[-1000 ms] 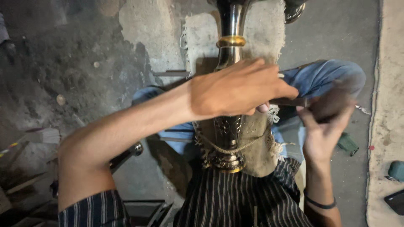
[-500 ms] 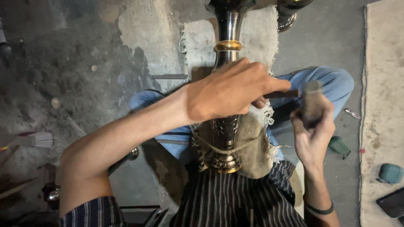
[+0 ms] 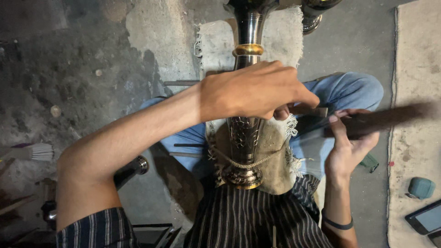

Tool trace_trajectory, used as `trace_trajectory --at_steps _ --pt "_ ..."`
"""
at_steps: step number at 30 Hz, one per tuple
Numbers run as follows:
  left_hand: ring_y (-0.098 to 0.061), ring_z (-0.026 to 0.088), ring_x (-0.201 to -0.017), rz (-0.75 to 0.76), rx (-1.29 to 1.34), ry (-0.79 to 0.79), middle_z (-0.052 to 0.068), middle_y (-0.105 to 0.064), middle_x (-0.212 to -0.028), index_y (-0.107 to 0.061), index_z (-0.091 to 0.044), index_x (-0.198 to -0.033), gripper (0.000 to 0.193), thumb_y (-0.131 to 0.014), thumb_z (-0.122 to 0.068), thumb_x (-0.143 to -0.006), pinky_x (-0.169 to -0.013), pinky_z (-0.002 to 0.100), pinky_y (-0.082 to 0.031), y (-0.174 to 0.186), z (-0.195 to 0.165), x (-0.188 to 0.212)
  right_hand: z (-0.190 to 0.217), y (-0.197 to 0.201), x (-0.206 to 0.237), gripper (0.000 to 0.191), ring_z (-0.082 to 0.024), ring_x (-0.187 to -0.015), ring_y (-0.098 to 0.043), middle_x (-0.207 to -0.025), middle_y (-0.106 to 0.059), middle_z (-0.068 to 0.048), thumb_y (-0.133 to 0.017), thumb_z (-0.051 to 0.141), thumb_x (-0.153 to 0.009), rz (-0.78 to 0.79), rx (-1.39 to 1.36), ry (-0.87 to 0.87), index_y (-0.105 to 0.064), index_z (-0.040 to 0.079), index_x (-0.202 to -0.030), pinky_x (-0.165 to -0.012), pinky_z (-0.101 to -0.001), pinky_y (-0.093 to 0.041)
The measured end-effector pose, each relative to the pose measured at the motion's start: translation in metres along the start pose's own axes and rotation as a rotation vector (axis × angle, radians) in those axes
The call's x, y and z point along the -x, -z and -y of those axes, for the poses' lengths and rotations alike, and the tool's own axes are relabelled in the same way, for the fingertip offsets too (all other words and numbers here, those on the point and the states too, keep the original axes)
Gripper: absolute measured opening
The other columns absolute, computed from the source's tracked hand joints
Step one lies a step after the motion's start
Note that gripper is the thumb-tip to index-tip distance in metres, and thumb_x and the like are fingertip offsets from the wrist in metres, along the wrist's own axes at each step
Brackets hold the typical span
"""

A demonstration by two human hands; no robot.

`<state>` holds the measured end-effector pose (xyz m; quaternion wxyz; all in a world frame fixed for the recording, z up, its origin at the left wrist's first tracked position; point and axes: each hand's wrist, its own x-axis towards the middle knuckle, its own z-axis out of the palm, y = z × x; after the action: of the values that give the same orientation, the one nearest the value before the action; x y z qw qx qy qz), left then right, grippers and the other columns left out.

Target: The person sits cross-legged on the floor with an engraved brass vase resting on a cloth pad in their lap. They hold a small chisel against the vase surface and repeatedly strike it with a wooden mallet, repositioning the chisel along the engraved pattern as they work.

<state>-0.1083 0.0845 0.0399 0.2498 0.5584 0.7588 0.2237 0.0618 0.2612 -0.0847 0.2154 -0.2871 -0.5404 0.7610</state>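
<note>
A tall engraved metal vase (image 3: pixel 245 138) with a gold band lies lengthwise across my lap on a burlap cloth (image 3: pixel 275 160). A cord (image 3: pixel 243 163) ties it down near its base. My left hand (image 3: pixel 257 92) arches over the vase's middle. Its fingers are closed on a short metal tool (image 3: pixel 314 111) that pokes out to the right. My right hand (image 3: pixel 349 147) is just right of the vase, palm up. It grips a dark stick-like tool (image 3: pixel 390 119), blurred by motion and pointing right.
A beige mat (image 3: pixel 418 69) runs along the right with a teal object (image 3: pixel 420 187) and a dark screen device (image 3: pixel 427 218) on it. A brush (image 3: pixel 34 151) and a metal rod (image 3: pixel 133 167) lie on the stained concrete at left. Another metal vessel (image 3: pixel 314 16) stands at the top.
The dark tool in my right hand has swung from close beside the vase out to the right. My left hand has stayed on the vase.
</note>
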Motion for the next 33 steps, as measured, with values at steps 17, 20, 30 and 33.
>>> trace_trajectory --at_steps 17,20,30,33 --pt "-0.08 0.024 -0.075 -0.206 0.066 0.184 0.014 -0.078 -0.085 -0.062 -0.007 -0.136 0.053 -0.06 0.016 -0.088 -0.056 0.029 -0.062 -0.008 -0.02 0.023 0.02 0.013 -0.033 0.045 -0.015 -0.101 -0.062 -0.109 -0.062 -0.006 -0.073 -0.012 -0.094 0.35 0.498 0.234 -0.047 0.003 -0.129 -0.095 -0.03 -0.053" --pt "-0.08 0.024 -0.078 -0.296 0.04 0.186 0.016 -0.077 -0.087 -0.061 -0.005 -0.135 0.05 -0.049 0.02 -0.094 -0.047 0.025 -0.058 -0.019 -0.021 0.036 0.047 -0.005 -0.043 0.056 -0.013 -0.103 -0.061 -0.11 -0.059 -0.002 -0.073 -0.012 -0.09 0.403 0.088 0.117 -0.047 0.007 -0.136 -0.098 -0.0287 -0.055" --pt "-0.079 0.016 -0.08 -0.683 -0.024 0.278 0.007 -0.079 -0.101 -0.061 -0.012 -0.127 0.034 -0.059 0.008 -0.099 -0.057 0.025 -0.064 -0.059 -0.02 0.056 0.119 -0.047 -0.069 0.047 -0.015 -0.094 -0.06 -0.105 -0.059 -0.006 -0.07 -0.017 -0.096 0.663 0.626 0.488 -0.047 0.001 -0.134 -0.085 -0.0285 -0.051" --pt "-0.077 0.014 -0.072 -0.763 0.0 0.385 0.003 -0.08 -0.1 -0.063 -0.016 -0.129 0.035 -0.064 0.002 -0.099 -0.054 0.026 -0.061 -0.069 -0.027 0.062 0.125 -0.053 -0.071 0.038 -0.014 -0.088 -0.062 -0.104 -0.061 -0.003 -0.069 -0.015 -0.095 0.694 0.483 0.442 -0.052 0.003 -0.125 -0.08 -0.0274 -0.055"
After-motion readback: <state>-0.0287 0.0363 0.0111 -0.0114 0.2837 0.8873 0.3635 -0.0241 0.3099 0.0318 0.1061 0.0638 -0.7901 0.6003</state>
